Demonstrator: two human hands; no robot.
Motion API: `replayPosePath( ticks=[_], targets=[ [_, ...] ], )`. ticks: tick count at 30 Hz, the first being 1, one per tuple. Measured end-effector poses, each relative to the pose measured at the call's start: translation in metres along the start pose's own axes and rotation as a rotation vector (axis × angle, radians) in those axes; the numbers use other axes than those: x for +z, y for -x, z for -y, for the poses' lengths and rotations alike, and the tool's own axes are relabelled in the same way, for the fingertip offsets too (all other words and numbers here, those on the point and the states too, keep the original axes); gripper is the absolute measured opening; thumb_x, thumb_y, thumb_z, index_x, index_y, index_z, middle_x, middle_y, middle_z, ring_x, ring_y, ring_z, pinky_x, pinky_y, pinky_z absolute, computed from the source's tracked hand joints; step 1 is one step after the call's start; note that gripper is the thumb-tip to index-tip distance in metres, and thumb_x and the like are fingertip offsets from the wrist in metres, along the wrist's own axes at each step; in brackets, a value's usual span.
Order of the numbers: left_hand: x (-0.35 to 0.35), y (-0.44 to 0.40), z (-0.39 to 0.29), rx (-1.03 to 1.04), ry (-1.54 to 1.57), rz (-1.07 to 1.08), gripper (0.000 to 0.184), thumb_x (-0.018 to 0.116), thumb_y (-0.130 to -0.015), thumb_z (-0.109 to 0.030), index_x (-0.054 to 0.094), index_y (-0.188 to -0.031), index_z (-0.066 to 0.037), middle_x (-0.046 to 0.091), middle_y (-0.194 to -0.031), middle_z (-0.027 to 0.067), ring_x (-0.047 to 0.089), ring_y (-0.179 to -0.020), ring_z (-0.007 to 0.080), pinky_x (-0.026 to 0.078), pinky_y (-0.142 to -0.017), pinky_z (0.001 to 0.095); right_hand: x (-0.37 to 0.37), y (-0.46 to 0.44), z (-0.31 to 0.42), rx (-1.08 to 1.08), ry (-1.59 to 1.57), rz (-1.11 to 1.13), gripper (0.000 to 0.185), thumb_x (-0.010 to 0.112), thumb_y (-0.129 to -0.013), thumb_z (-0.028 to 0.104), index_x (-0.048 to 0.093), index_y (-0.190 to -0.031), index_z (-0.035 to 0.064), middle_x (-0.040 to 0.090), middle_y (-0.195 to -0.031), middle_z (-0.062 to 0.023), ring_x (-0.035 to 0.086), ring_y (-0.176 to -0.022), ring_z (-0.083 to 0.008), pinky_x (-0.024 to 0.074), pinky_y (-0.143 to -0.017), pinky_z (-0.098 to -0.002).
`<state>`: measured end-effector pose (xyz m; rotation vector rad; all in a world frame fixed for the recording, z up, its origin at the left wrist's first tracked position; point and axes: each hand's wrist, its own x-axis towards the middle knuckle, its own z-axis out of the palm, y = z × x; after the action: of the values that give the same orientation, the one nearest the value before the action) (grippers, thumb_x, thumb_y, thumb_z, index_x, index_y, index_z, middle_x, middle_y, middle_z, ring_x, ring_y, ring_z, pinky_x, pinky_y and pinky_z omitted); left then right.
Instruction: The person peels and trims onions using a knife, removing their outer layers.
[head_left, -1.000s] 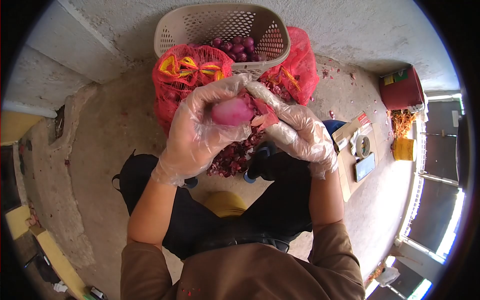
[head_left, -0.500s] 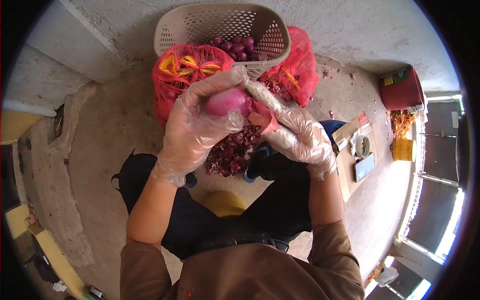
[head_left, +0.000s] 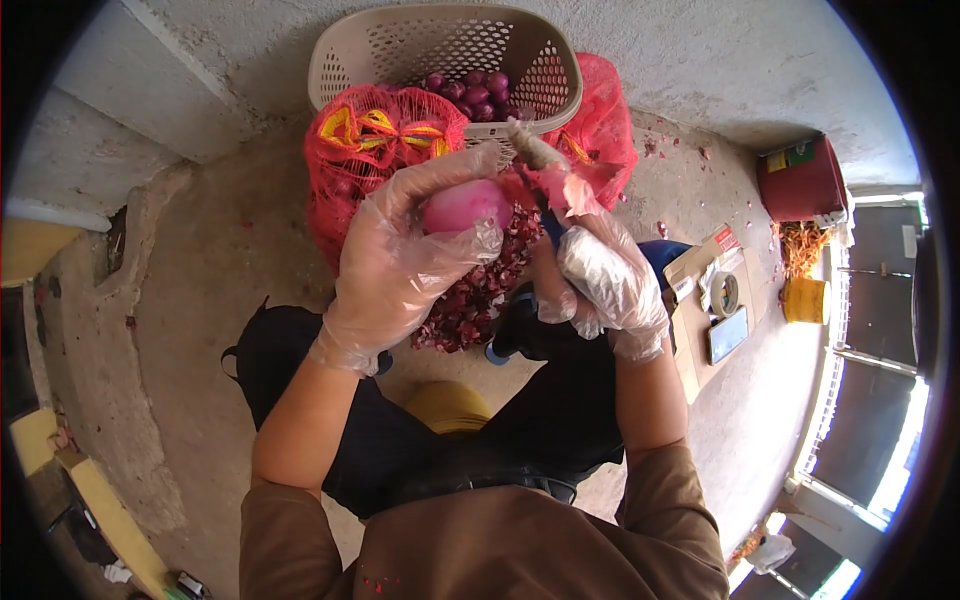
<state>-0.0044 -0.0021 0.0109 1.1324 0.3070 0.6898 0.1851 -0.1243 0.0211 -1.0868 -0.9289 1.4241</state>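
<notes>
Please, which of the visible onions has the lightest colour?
The pink onion in the left hand; the onions in the basket are dark purple.

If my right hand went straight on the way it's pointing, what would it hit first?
Probably the beige basket. Your right hand points toward its near rim, passing beside the onion in your left hand, though one view leaves the depth unclear.
</notes>
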Motion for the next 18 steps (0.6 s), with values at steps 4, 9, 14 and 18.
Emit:
replayPosePath(
  ticks=[4,9,14,18],
  targets=[
    [0.002,0.002,0.0,-0.046,0.097,-0.054,0.047,0.074,-0.086,-0.001,0.056,-0.13,0.001,0.063,-0.121,0.0068,0.062,-0.105,0.0117,0.053,-0.092,0.0275,0.017,-0.001,0.002,-0.011,-0.089,-0.003,0.068,0.055,-0.098,0.034,0.032,-0.152,-0.0001,0.053,-0.075,-0.0013,0.05,-0.06,-0.0089,0.042,-0.057,-0.0238],
    [0.002,0.003,0.003,-0.02,0.094,-0.058,0.048,0.075,-0.086,-0.002,0.055,-0.13,0.002,0.064,-0.115,0.0065,0.062,-0.1,0.0106,0.054,-0.09,0.0258,0.021,-0.003,-0.003,-0.077,-0.053,0.024,0.061,0.05,-0.101,0.031,0.034,-0.152,0.0016,0.049,-0.068,0.0008,0.047,-0.057,-0.009,0.04,-0.054,-0.024],
    [0.001,0.004,0.008,0.056,0.047,-0.059,0.047,0.074,-0.086,-0.001,0.055,-0.129,0.002,0.064,-0.115,0.0069,0.062,-0.1,0.0111,0.054,-0.091,0.0267,0.027,-0.002,0.005,-0.035,0.128,-0.055,0.052,0.049,-0.103,0.029,0.043,-0.147,0.0017,0.05,-0.066,0.001,0.047,-0.056,-0.0086,0.0382,-0.052,-0.024],
    [0.0,0.003,0.007,0.059,0.04,-0.048,0.047,0.073,-0.087,-0.001,0.055,-0.13,0.002,0.064,-0.115,0.0069,0.062,-0.101,0.0118,0.053,-0.092,0.0279,0.024,-0.002,-0.007,-0.029,0.075,-0.08,0.045,0.053,-0.101,0.028,0.051,-0.138,0.0008,0.051,-0.066,0.0019,0.047,-0.056,-0.0082,0.037,-0.051,-0.0235]
  ],
)
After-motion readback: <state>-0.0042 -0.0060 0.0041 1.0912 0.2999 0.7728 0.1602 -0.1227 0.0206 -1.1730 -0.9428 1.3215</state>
